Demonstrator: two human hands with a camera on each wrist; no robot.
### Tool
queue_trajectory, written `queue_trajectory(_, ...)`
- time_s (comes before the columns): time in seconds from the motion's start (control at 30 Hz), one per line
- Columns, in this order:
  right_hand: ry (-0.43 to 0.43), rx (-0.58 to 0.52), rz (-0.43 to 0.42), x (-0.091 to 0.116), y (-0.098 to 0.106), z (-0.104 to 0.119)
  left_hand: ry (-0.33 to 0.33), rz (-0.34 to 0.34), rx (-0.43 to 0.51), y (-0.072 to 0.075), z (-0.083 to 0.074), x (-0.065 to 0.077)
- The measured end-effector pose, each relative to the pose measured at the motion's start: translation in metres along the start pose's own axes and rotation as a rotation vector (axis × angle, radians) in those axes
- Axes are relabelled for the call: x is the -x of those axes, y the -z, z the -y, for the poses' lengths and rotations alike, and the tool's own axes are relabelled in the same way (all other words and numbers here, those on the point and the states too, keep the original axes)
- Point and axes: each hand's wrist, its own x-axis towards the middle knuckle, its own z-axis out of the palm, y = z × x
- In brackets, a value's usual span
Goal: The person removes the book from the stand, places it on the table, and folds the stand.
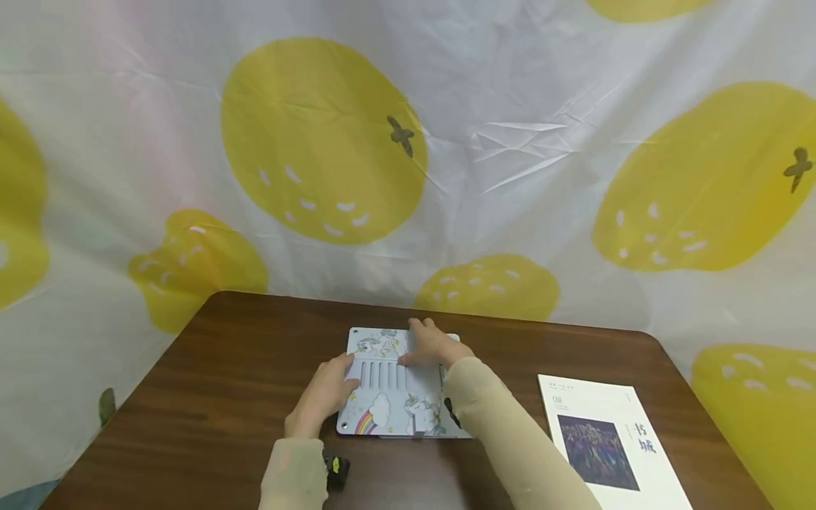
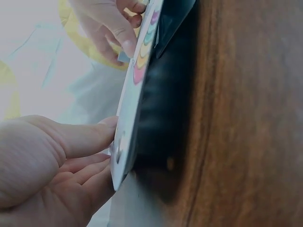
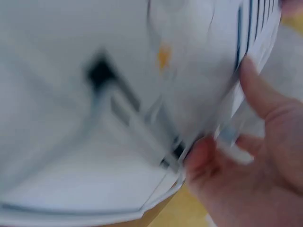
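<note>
A flat, pale book stand [image 1: 370, 407] printed with unicorns and a rainbow lies near the table's far middle, a row of slots across it. My left hand [image 1: 325, 389] pinches its left edge. In the left wrist view the left thumb [image 2: 90, 137] is on the printed face and the fingers are behind the panel [image 2: 128, 127]. My right hand [image 1: 433, 343] reaches over the stand's upper part. The right wrist view shows the right thumb [image 3: 260, 90] beside the slots and the other fingers curled round the panel's edge, next to a blurred metal part [image 3: 142, 127].
A white magazine [image 1: 612, 397] with a dark picture lies on the brown wooden table [image 1: 223, 397], right of the stand. Behind the table hangs a pale curtain [image 1: 484, 177] with large yellow fruit prints. A black device [image 1: 336, 469] is at my left wrist.
</note>
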Motion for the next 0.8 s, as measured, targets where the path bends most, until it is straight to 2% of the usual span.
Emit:
queue_trajectory(0.1, 0.034, -0.047, -0.065, 0.009, -0.003, 0.006, -0.004, 0.002, 0.000, 0.001, -0.001, -0.002)
queue_trajectory(0.23, 0.122, -0.107, -0.164, 0.036, -0.008, 0.009, -0.012, 0.000, 0.001, -0.001, -0.001, -0.002)
queue_trajectory(0.33, 0.216, -0.062, -0.128, 0.063, -0.008, 0.009, -0.029, -0.013, 0.001, -0.003, -0.001, -0.001)
queue_trajectory(0.5, 0.301, 0.092, 0.050, 0.101, -0.015, 0.005, -0.040, -0.022, -0.012, -0.004, 0.004, 0.003)
queue_trajectory(0.6, 0.293, 0.167, 0.082, 0.108, -0.021, 0.004, -0.035, -0.015, -0.018, -0.003, 0.007, 0.005)
queue_trajectory(0.8, 0.293, 0.325, 0.044, 0.107, -0.025, 0.000, -0.047, -0.008, 0.004, -0.003, 0.003, 0.001)
